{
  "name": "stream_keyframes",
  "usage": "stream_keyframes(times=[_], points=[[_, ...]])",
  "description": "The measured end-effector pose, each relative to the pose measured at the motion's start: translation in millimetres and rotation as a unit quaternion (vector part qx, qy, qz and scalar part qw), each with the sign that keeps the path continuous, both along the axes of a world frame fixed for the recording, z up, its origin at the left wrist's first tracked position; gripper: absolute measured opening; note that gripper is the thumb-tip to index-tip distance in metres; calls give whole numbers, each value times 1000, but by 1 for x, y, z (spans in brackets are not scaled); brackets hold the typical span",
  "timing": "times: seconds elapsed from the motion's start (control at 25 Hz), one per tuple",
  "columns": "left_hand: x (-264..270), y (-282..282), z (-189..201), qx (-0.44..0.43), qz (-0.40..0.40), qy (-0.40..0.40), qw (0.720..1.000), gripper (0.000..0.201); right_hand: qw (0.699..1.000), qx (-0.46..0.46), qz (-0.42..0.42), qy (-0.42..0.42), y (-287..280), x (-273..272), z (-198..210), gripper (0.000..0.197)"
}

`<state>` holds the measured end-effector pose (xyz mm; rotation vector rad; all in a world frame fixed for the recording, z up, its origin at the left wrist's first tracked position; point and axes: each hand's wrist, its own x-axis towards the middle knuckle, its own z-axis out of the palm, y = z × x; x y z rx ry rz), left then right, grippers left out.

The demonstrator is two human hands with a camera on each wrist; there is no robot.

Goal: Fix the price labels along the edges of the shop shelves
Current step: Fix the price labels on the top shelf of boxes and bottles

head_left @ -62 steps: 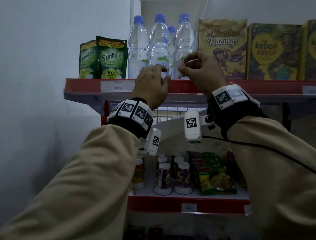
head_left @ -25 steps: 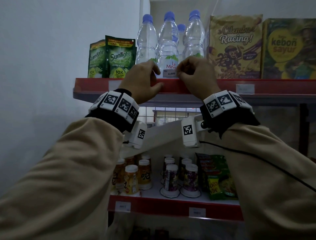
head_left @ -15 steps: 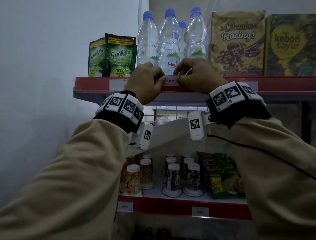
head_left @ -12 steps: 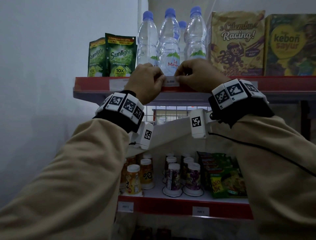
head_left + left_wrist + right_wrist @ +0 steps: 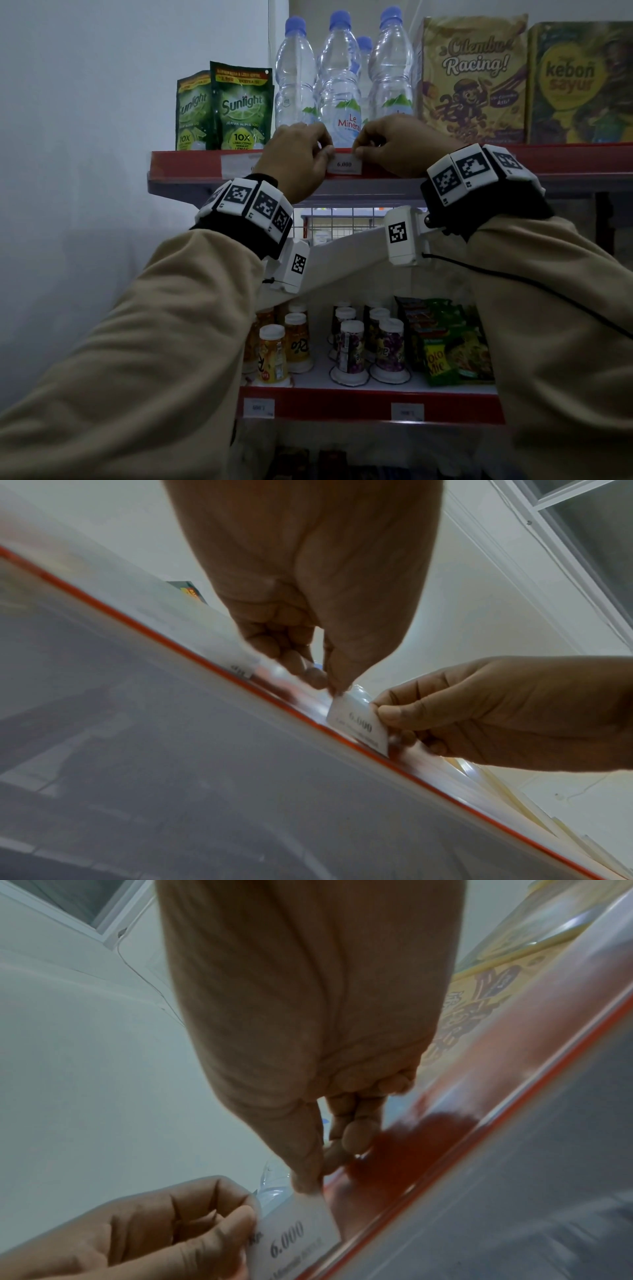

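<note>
Head view: both hands pinch a white price label (image 5: 344, 164) marked 6.000 against the red front edge of the top shelf (image 5: 191, 166), below the water bottles (image 5: 339, 85). Left wrist view: the left hand (image 5: 308, 593) nips the label's corner between thumb and fingertips. Right wrist view: the right hand (image 5: 308, 1031) pinches the opposite corner.

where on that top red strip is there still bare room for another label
Bare red runs along the top shelf edge left of the Sunlight label, and under the Racing box past the right hand. It is crowded at the middle: both hands pinch the 6.000 label, left hand beside it.
</note>
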<state>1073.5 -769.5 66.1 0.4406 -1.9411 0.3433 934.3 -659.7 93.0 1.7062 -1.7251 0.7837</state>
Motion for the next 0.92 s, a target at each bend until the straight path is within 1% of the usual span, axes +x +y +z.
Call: stream_keyframes(times=[0.28,0.4,0.52,0.64,0.72,0.8,0.88,0.92], points=[[-1,1,2,9,25,-9,1000,26,1000,11,4,-7,0,-1,1,20],[0,1,3,2,23,-2,1000,27,999,3,32,-24,-1,-2,-1,16],[1,1,2,-2,13,13,1000,25,999,-13,44,-27,-3,-5,-3,13],[1,1,1,13,-22,34,999,19,997,-44,55,-30,-5,-6,-7,6],[1,1,1,13,-19,35,999,18,996,-60,63,-34,-7,-5,-10,10],[2,0,0,-6,18,39,999,20,996,-78,48,-22,-12,-3,-12,15],[7,-2,-1,-34,95,53,993,20,995,-96,29,-8,-17,-1,-13,20],[10,-3,-2,-40,121,58,990,19,994,-102,26,-6,-19,-1,-13,20]])
